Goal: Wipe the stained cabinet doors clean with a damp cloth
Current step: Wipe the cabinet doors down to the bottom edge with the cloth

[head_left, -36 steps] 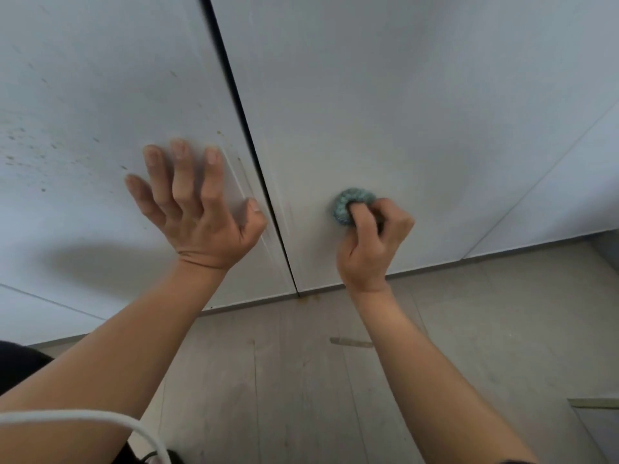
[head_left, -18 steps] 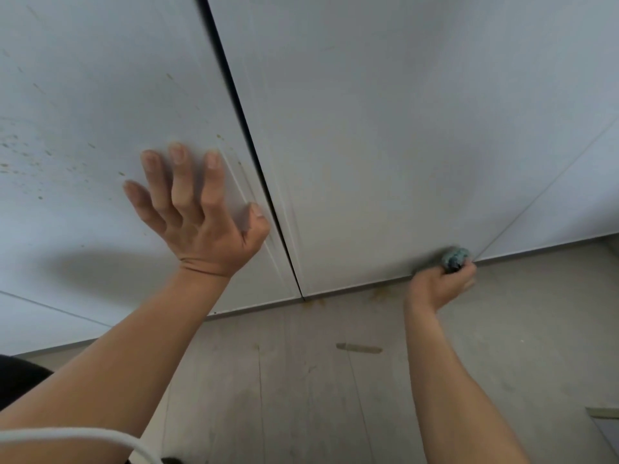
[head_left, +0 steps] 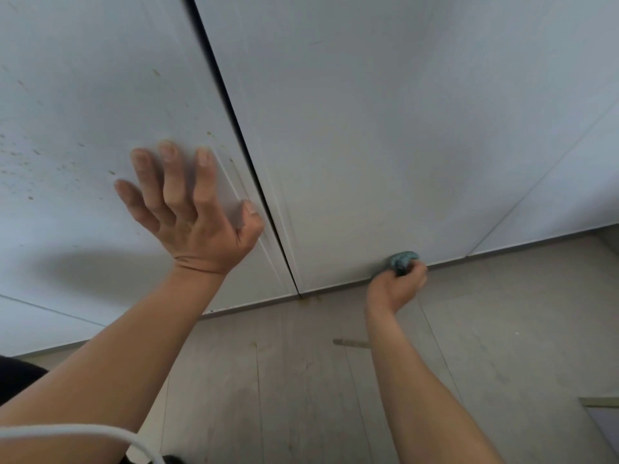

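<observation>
The scene was a wall of white cabinet doors that reached down to a pale plank floor [head_left: 301, 390]. At the far left, beyond the little finger of the left hand [head_left: 187, 216], the left door [head_left: 83, 78] carried many small brown specks [head_left: 30, 162], and a few more were above the fingertips. The left hand was wide open, with straight, spread fingers laid against this door and the thumb pointing toward the door's edge. Its shadow lay on the door below the little finger. Under the left forearm, at the bottom edge of the view, a white cable [head_left: 100, 430] curved across.

Just beside the thumb ran the dark gap [head_left: 234, 128] between the two doors. At the foot of this gap, between the two wrists, a small yellowish stain [head_left: 306, 299] was on the floor.

The right door [head_left: 368, 112] looked nearly clean. The right hand [head_left: 395, 288] was low, at the bottom edge of this door, and its fingers were curled around a small blue-green cloth [head_left: 403, 259]. The bunched cloth stuck out above the fingers and touched the lower edge of the door. Below the right wrist, a short pale mark [head_left: 350, 343] lay on the floor. Past the right hand, further right, a third door [head_left: 552, 202] followed.
</observation>
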